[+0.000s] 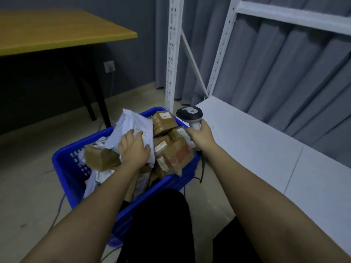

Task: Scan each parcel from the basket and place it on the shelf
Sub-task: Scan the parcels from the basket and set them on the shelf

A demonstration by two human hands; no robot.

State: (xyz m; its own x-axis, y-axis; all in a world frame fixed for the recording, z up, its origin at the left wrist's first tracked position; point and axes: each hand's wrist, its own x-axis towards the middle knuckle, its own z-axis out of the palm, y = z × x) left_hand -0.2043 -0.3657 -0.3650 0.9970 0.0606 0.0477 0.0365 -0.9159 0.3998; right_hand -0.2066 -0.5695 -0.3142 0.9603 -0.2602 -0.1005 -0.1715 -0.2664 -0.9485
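Left hand point(133, 149) grips mailer point(133, 124) (atop basket point(64, 164)).

**Materials and finishes within my reach**

My basket point(70, 168): blue moulded plastic, perforated walls, slight sheen. My mailer bag point(133, 123): thin white plastic film, crinkled, faintly glossy. My boxes point(175, 154): brown cardboard, matt, wrapped in shiny clear tape, with white paper labels. My scanner point(190, 113): smooth hard plastic, dark head on a white handle. My shelf point(256, 149): white painted metal uprights, smooth matt board. Table point(57, 31): yellow wood-look top, matt. Curtain point(284, 63): grey cloth, pleated. Floor point(28, 186): pale, matt.
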